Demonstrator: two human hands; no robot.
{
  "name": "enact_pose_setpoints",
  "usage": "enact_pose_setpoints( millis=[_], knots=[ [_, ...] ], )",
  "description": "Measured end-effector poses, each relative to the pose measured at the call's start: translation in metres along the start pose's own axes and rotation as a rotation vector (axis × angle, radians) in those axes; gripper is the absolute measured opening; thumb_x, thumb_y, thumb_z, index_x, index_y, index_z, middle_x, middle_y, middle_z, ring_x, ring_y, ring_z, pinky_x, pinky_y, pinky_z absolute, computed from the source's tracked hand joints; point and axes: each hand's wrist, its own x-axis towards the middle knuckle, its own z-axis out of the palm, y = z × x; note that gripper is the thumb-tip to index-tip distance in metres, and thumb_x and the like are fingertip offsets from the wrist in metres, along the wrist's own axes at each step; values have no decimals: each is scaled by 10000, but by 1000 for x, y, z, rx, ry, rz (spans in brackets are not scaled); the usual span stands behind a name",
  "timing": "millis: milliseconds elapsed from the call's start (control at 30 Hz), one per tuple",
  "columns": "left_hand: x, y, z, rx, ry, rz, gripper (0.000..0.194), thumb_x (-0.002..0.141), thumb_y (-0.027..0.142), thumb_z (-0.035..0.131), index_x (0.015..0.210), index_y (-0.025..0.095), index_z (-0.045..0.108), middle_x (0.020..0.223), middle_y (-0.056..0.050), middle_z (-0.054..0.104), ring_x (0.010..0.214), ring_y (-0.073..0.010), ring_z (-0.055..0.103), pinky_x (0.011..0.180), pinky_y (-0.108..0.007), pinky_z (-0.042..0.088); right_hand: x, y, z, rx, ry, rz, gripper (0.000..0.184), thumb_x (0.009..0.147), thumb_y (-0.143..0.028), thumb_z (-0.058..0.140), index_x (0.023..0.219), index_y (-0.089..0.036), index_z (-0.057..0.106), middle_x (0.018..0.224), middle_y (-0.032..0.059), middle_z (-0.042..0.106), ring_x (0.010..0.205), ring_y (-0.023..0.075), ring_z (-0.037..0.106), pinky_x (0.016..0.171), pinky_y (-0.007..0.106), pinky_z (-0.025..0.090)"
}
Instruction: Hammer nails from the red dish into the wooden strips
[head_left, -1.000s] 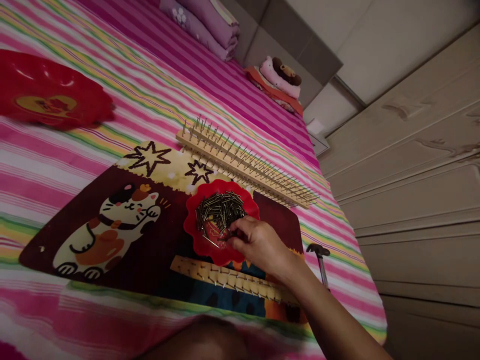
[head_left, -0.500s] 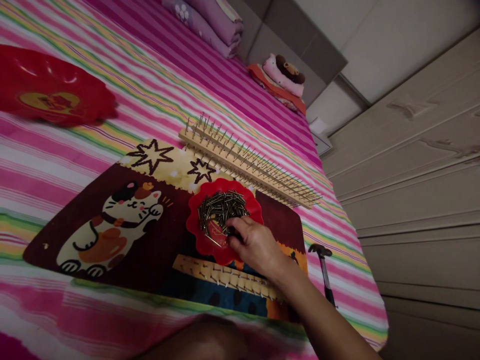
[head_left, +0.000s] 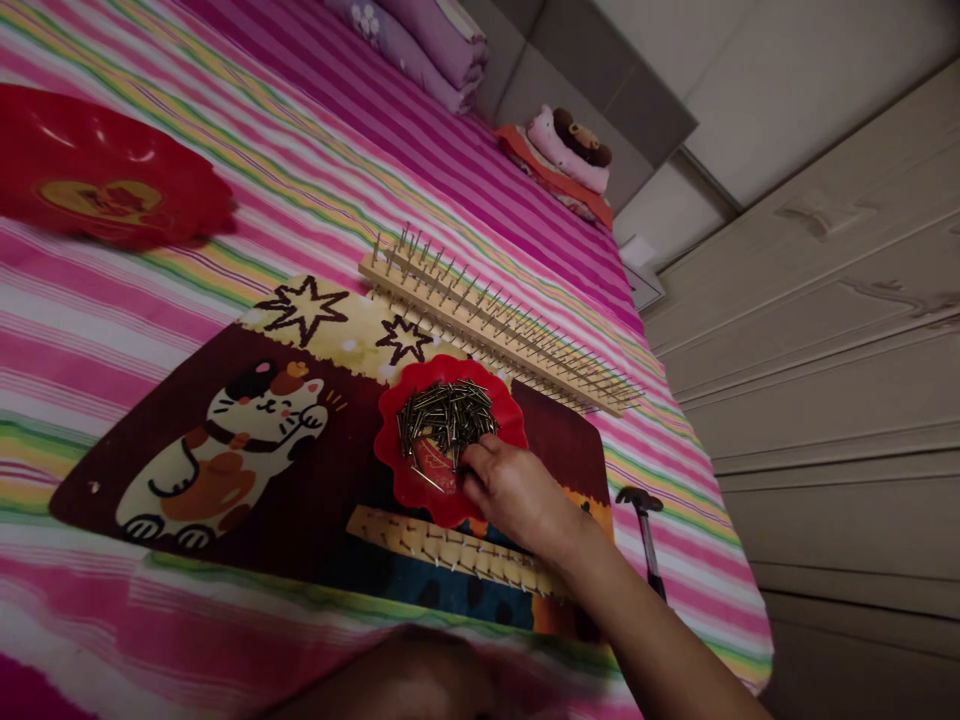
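My right hand (head_left: 514,495) rests on the near right rim of a small red scalloped dish (head_left: 397,470), its fingers curled and pinched into the heap of small metal nails (head_left: 444,418) that fills it. What sits between the fingertips is hidden. A wooden strip (head_left: 420,545) studded with nails lies just in front of the dish, under my wrist. A longer wooden strip (head_left: 495,335) with rows of upright nails lies behind the dish. My left hand is out of view.
All of this sits on a cat-print mat (head_left: 225,450) over a pink striped bedsheet (head_left: 225,150). A hammer (head_left: 645,535) lies to the right near the bed edge. A larger red plate (head_left: 97,190) is far left. Folded bedding (head_left: 435,45), plush toys (head_left: 570,145) and cabinets (head_left: 825,350) lie beyond.
My right hand has edged slightly further into the dish among the nails. The view has shifted a little; nothing else moved.
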Motion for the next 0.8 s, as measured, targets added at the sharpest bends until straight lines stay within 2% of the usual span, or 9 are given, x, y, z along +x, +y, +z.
enact_pose_setpoints(
  millis=[33,100,233,333,467,533,600,667,800],
  knots=[
    [-3,6,-6,57,-60,-73,402,650,420,582,1004,272,704,922,-84,729,764,-296,661,573,-372,483,1,-1,-1,-36,-19,0,136,843,-169,477,903,-149,599,861,62,603,680,137,554,596,243,403],
    [-10,16,-15,118,-119,-134,462,674,423,559,1101,284,665,1034,-92,709,852,-321,662,576,-381,488,2,-1,-2,-93,-50,3,146,844,-180,477,910,-137,600,858,76,617,655,145,557,576,255,396],
    [-17,26,-25,128,-166,-137,493,692,405,551,1164,287,628,1080,-87,695,898,-319,660,582,-367,491,0,1,0,-79,-41,-8,137,827,-170,479,867,-133,605,823,77,629,631,143,546,577,257,384],
    [-18,26,-26,140,-159,-148,475,680,386,567,1137,285,646,1048,-87,707,861,-306,669,556,-341,489,-4,6,1,107,92,19,101,779,-128,493,775,-163,587,725,22,606,595,111,514,569,223,369],
    [-16,23,-24,130,-132,-136,473,666,417,569,1116,299,656,1047,-76,708,851,-309,669,550,-339,477,-1,16,-9,355,375,131,77,743,-138,505,712,-188,556,629,-29,561,544,90,483,546,204,361],
    [-15,20,-21,112,-106,-154,473,664,443,561,1104,301,661,1052,-75,706,855,-317,666,551,-348,469,4,20,-17,376,475,187,56,765,-190,515,771,-188,571,644,-21,569,564,104,499,564,217,375],
    [-13,17,-18,90,-90,-151,454,655,445,566,1071,303,677,1023,-72,715,828,-312,668,537,-343,459,9,19,-23,361,520,224,124,790,-237,520,886,-180,575,685,-2,586,604,124,520,589,236,392],
    [-10,15,-16,79,-80,-121,414,638,423,584,1019,306,698,960,-64,729,768,-293,670,516,-323,446,11,14,-22,357,483,214,129,801,-227,513,909,-182,568,721,12,599,643,133,536,621,246,403],
    [-10,16,-16,67,-51,-76,390,630,389,595,998,323,702,931,-48,733,724,-270,661,521,-315,448,10,-5,-6,386,247,228,60,782,-158,517,785,-205,555,692,-10,598,615,118,527,596,226,385]
  ],
)
